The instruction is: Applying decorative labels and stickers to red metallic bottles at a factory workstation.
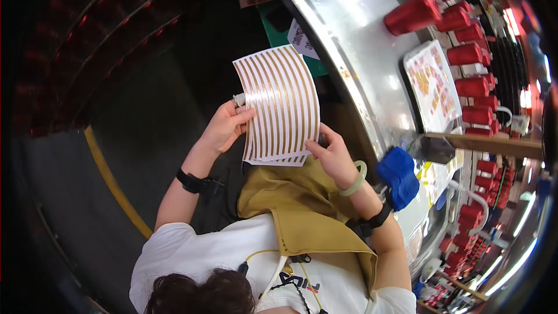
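I held a small stack of sheets (283, 104), white with curved gold strips, up in the air in front of me, off the desk (354, 40) and just short of its near edge. My left hand (225, 128) was pinched shut on the stack's left edge, thumb on the face and fingers behind. My right hand (330, 152) was closed on the lower right corner, thumb pressing the front.

The sheets bowed between my two grips, and that bend was my main worry: squeezed harder, they could have creased and lifted a strip. The lower sheets showed fanned out at the bottom edge, so I judged the stack loose; a slack grip on either side could have let one slide out and drop to the dark floor (133, 139) below.

My thumbs rested on the printed face, so rubbing there might have smudged or peeled a strip's end.

The desk's metal rim was close on my right, with red holders (465, 52) and a blue block (399, 175) near my forearm; a careless swing could have snagged the sheet corner.
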A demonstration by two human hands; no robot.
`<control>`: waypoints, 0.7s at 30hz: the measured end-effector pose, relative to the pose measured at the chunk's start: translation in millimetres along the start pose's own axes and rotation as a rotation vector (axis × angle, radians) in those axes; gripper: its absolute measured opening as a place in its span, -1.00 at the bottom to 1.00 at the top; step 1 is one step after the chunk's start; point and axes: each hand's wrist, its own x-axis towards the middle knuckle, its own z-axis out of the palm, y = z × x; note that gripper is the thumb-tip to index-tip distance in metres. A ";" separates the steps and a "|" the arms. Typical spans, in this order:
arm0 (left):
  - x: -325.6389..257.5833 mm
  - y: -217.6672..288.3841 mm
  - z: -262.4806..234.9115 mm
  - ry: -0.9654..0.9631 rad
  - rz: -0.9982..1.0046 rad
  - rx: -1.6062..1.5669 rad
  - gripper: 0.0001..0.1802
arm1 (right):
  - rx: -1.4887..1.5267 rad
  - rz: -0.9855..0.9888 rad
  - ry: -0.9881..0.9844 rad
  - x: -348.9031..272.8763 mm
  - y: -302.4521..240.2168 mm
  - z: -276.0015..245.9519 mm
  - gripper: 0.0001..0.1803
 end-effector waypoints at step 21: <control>-42.4 -28.8 281.8 -0.373 0.289 0.420 -0.74 | 0.376 -0.461 0.981 -210.7 24.7 -99.1 -0.78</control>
